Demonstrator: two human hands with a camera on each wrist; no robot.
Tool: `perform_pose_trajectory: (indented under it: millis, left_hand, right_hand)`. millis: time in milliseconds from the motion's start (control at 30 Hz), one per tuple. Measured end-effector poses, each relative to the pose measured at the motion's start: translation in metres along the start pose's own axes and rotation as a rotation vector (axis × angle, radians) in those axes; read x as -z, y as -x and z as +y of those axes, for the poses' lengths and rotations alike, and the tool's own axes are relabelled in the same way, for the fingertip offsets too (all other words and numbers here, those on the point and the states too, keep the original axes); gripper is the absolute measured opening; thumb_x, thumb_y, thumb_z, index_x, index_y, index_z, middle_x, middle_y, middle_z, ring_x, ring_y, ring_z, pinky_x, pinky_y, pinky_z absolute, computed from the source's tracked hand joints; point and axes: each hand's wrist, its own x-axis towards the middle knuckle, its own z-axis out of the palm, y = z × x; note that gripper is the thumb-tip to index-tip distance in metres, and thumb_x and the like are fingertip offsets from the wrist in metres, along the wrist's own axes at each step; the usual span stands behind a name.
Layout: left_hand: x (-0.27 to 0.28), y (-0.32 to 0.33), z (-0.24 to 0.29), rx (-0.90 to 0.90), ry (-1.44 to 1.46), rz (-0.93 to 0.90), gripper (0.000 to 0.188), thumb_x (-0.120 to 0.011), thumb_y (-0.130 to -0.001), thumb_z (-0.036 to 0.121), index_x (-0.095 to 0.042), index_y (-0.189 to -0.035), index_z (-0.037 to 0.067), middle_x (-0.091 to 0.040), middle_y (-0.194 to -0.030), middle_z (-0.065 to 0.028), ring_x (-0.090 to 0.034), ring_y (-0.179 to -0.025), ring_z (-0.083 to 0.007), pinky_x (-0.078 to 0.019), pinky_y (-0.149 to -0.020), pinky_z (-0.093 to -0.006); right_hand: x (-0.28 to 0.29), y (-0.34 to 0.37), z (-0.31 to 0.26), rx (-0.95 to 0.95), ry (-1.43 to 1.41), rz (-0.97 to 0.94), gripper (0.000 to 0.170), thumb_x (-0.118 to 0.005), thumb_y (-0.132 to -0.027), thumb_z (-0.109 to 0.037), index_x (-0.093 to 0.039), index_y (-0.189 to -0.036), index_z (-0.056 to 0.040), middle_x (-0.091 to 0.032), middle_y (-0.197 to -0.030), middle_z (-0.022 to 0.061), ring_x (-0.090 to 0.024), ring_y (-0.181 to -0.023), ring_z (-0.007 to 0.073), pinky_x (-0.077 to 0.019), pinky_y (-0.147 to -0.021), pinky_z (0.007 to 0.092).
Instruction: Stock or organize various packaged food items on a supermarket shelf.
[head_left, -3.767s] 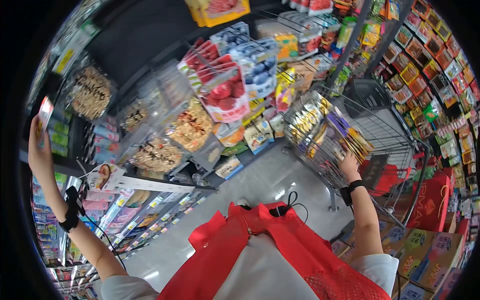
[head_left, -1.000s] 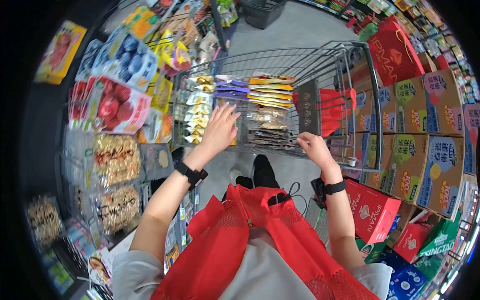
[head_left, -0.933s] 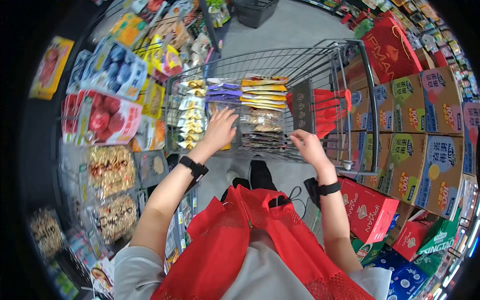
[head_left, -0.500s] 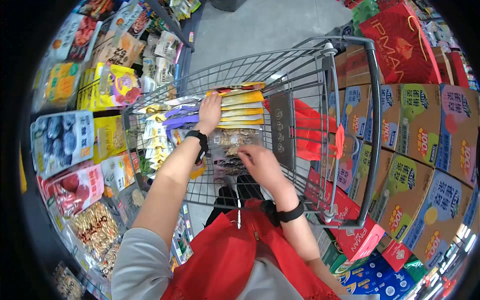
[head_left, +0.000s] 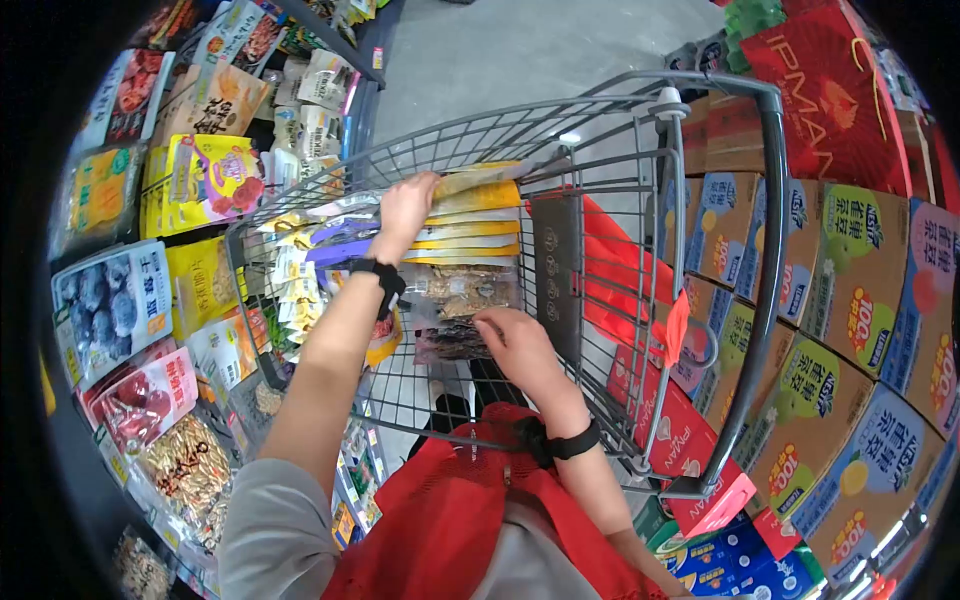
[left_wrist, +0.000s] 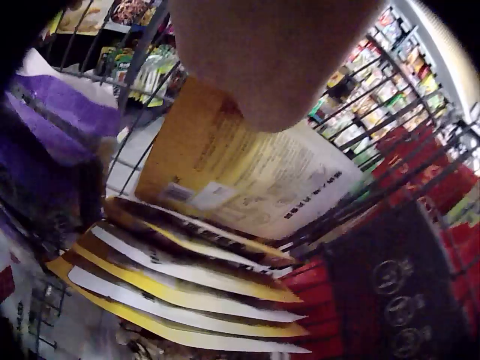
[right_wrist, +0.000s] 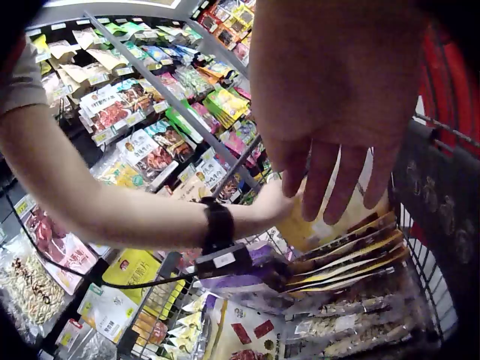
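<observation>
My left hand pinches the edge of a yellow pouch at the far end of a row in the shopping cart. That pouch leans away from the other yellow pouches, its printed back facing the left wrist view. Purple pouches stand beside the row, left of it. Palm down, my right hand hovers by the dark packs, fingers relaxed and holding nothing. Between those packs and the yellow row sit clear bags of dried food. My left hand overlaps the pouch's gripped edge.
Shelves with blueberry pouches and bagged snacks line the left. Stacked drink cartons and a red gift bag stand right of the cart. A dark panel and red cloth are inside the cart's handle end.
My left hand went from a shelf at far left into the cart, onto the yellow row; the end pouch now tilts away. My right hand moved left from the cart's side over the dark packs.
</observation>
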Motion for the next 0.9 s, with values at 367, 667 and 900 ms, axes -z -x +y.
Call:
perform_pose_trajectory:
  millis: [367, 667, 900]
  left_hand:
    - [0.167, 0.135, 0.093, 0.478, 2.555, -0.070, 0.036, -0.043, -0.088, 0.035, -0.049, -0.102, 0.003, -0.046, -0.072, -0.0027, -0.041, -0.058, -0.0143, -0.0364, -0.056, -0.0251]
    - [0.273, 0.229, 0.152, 0.427, 2.648, 0.001, 0.039, -0.040, -0.091, 0.033, -0.047, -0.114, 0.002, -0.055, -0.097, -0.0096, -0.055, -0.082, -0.0191, -0.0469, -0.070, -0.0314]
    - [0.290, 0.300, 0.075, 0.566, 2.110, 0.097, 0.040, -0.039, -0.093, 0.028, -0.042, -0.126, 0.005, -0.051, -0.122, -0.0105, -0.053, -0.107, -0.0231, -0.0442, -0.091, -0.0382]
  right_hand:
    - [-0.008, 0.004, -0.069, -0.040, -0.526, 0.129, 0.022, -0.045, -0.092, -0.015, -0.053, -0.106, 0.0005, -0.064, -0.091, 0.0095, -0.059, -0.085, 0.0162, -0.0445, -0.078, 0.0281]
    - [-0.017, 0.045, -0.212, -0.320, -0.824, -0.302, 0.023, -0.050, -0.090, -0.022, -0.051, -0.102, -0.0029, -0.059, -0.069, 0.0040, -0.047, -0.034, 0.0075, -0.0403, -0.029, 0.0179]
    - [-0.066, 0.092, -0.236, 0.012, -0.811, -0.112, 0.017, -0.052, -0.088, -0.006, -0.056, -0.100, 0.0051, -0.063, -0.094, 0.0068, -0.057, -0.082, 0.0084, -0.0445, -0.074, 0.0227]
